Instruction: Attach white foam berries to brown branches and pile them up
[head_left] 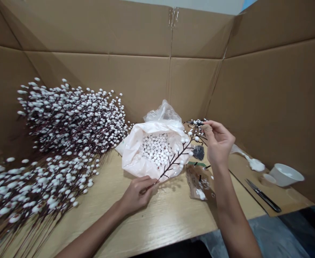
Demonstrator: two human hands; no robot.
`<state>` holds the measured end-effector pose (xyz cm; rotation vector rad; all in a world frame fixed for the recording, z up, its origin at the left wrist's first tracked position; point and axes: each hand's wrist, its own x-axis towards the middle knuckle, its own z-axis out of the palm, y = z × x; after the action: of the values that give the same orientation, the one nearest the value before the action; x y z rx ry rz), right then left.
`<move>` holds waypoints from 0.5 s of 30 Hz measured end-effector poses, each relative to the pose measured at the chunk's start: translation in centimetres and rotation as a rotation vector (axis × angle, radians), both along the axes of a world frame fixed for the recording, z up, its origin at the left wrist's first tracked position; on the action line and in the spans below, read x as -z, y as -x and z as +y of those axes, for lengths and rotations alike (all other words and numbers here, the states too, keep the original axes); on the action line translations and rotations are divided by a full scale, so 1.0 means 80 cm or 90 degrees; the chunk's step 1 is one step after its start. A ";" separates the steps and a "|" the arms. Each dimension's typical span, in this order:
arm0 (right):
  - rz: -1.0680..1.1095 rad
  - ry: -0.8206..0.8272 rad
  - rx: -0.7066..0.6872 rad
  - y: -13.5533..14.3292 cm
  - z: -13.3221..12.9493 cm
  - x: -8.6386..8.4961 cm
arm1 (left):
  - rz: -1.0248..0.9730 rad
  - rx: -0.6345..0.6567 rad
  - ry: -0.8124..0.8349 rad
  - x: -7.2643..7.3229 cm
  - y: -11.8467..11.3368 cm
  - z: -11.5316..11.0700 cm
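Note:
My left hand [138, 195] is closed around the lower stem of an artificial berry branch [177, 156]. The branch slants up to the right, dark brown, with white berries toward its tip and bare twigs lower down. Close to that tip, my right hand [218, 139] pinches a slim dark tool [195, 123] pointing left; its exact kind is hard to make out. Under and behind the branch stands an open white plastic bag [132, 157] of loose white foam berries [157, 148].
Finished-looking berry branches [74, 114] lie heaped at left. On the right are a white plastic cup [286, 175], a black-handled knife-like tool [265, 196] and a white blob [256, 165]. A cardboard scrap [197, 179] lies before the bag. Cardboard walls [98, 28] surround the table.

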<state>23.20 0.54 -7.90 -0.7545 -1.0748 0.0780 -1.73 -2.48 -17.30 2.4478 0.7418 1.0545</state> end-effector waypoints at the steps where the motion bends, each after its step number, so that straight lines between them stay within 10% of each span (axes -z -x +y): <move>1: 0.006 -0.004 -0.003 0.000 0.000 0.000 | 0.001 0.000 0.000 0.000 0.000 0.000; 15: 0.045 -0.005 -0.024 0.001 -0.003 -0.003 | 0.009 -0.005 0.006 0.001 0.001 0.000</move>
<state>23.09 0.30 -7.66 -0.7193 -1.0210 0.1318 -1.81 -2.50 -17.42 2.4487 0.7606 1.0354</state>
